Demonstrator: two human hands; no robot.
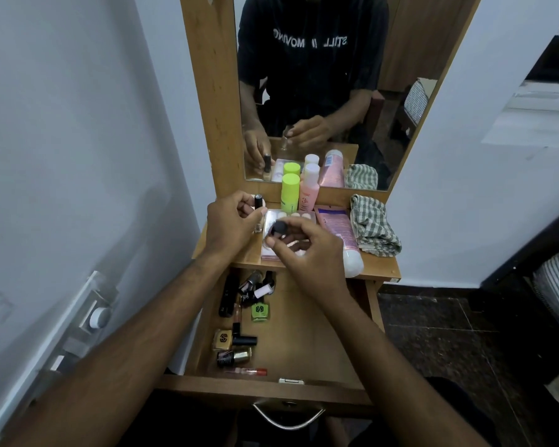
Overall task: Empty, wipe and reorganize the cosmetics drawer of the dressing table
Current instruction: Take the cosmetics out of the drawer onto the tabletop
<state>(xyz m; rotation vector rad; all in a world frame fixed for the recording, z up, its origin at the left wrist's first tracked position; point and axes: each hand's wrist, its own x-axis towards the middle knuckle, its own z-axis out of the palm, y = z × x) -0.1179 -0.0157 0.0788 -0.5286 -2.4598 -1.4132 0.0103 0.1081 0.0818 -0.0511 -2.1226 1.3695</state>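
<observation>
While the drawer (320, 333) is half emptied, left hand (231, 225) and right hand (307, 253) each pinch a small bottle (shelf (226, 253) placement likely next).

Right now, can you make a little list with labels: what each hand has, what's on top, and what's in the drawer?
left hand: holds a small bottle with a dark cap
right hand: holds a dark-capped item
tabletop: green bottle, pink bottle, pink tube, palette, checked cloth
drawer: open, polish bottles lying on its left side
mirror: shows the person's hands
</observation>
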